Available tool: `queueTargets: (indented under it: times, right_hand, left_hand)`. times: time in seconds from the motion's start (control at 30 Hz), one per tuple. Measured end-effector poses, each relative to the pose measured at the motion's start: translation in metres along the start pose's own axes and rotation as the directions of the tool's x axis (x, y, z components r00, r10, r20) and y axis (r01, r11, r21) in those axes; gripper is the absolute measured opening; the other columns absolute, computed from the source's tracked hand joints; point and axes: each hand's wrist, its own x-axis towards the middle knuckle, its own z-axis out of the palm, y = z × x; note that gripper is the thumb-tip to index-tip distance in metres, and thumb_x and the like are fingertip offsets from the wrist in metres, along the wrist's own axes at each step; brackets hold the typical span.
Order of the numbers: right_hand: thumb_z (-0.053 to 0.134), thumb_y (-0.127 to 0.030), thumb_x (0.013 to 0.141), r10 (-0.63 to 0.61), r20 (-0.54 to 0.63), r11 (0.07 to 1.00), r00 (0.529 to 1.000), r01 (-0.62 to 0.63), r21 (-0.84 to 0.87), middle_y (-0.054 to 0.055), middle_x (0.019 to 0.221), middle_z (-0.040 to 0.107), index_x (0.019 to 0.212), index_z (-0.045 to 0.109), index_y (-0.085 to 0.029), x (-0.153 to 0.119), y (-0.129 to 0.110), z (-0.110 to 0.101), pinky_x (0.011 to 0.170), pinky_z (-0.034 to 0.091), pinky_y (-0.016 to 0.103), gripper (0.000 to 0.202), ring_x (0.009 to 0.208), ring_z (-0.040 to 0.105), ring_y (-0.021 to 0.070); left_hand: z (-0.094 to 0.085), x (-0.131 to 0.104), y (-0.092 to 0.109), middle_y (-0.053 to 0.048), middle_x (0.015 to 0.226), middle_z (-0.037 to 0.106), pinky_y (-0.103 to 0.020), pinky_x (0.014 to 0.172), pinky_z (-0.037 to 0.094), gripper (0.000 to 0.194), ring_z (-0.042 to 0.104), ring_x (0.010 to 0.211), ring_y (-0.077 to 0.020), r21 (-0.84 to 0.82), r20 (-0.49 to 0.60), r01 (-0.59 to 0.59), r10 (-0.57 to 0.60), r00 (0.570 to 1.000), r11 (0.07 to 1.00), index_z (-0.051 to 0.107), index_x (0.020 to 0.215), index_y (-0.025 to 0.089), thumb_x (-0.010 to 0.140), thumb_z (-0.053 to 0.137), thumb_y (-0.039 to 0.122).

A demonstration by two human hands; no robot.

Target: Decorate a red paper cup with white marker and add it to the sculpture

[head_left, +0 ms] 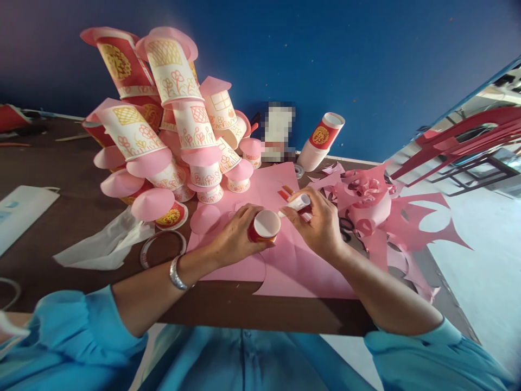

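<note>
My left hand (238,234) is wrapped around a short red paper cup (266,225), its round white end facing up. In my right hand (319,222) is a white glue stick (300,202), gripped between thumb and fingers, its narrow tip close to the cup's rim. Whether the tip touches the rim I cannot tell. Both hands are over large pink paper sheets (301,271). A pink paper disc (204,218) lies just beyond my left wrist. Red-orange sticks, perhaps markers (284,194), show beyond my right fingers, partly hidden.
A tower of decorated paper cups (195,127) with pink paper roofs stands back left. Stacked cups (321,142) lean near the blue wall. Cut pink scraps (366,201) and black scissors (347,229) lie right. A cut cup ring (163,247) and crumpled white plastic (108,244) lie left.
</note>
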Motion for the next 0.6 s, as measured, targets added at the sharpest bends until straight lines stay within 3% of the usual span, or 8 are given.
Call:
queueTargets:
  times: [0.13,0.27,0.4,0.6]
  right_hand:
    - [0.074,-0.040,0.101,-0.037,-0.042,0.999,0.998,0.038,0.031,0.001,0.086,0.072,0.095,0.061,-0.028,-0.002,-0.003,-0.001,0.080,0.063,0.038,0.019,0.079,0.072,0.0214]
    - [0.073,-0.045,0.101,-0.076,-0.016,0.997,0.997,0.077,0.011,0.001,0.086,0.072,0.096,0.061,-0.029,-0.004,-0.008,0.000,0.085,0.065,0.041,0.021,0.078,0.071,0.0219]
    - [0.073,-0.049,0.101,-0.029,0.004,1.000,1.000,0.029,-0.003,0.001,0.085,0.072,0.093,0.061,-0.029,-0.003,-0.007,0.001,0.086,0.067,0.042,0.025,0.076,0.071,0.0211]
    - [0.075,-0.036,0.098,0.001,-0.029,0.999,1.000,0.000,0.053,-0.001,0.082,0.069,0.091,0.060,-0.028,-0.004,-0.004,0.001,0.090,0.066,0.043,0.018,0.078,0.072,0.0216]
  left_hand:
    - [0.002,-0.001,-0.002,-0.004,0.120,0.072,-0.044,0.097,0.061,0.050,0.073,0.111,-0.0276,0.000,0.003,-0.003,0.003,1.000,1.000,0.060,0.122,0.026,0.084,0.090,0.039]
    - [0.010,-0.003,-0.011,-0.007,0.126,0.070,-0.049,0.102,0.059,0.058,0.071,0.117,-0.0300,0.015,-0.041,-0.029,0.029,0.999,0.999,0.059,0.127,0.026,0.080,0.092,0.036]
    - [0.012,-0.003,-0.014,-0.007,0.123,0.069,-0.049,0.100,0.059,0.057,0.070,0.118,-0.0313,0.001,-0.042,-0.039,0.039,0.998,0.999,0.059,0.123,0.026,0.079,0.093,0.038]
    - [0.007,-0.001,-0.009,-0.007,0.119,0.070,-0.048,0.097,0.060,0.052,0.069,0.117,-0.0312,0.024,-0.020,-0.047,0.048,0.999,0.999,0.058,0.117,0.023,0.081,0.093,0.039]
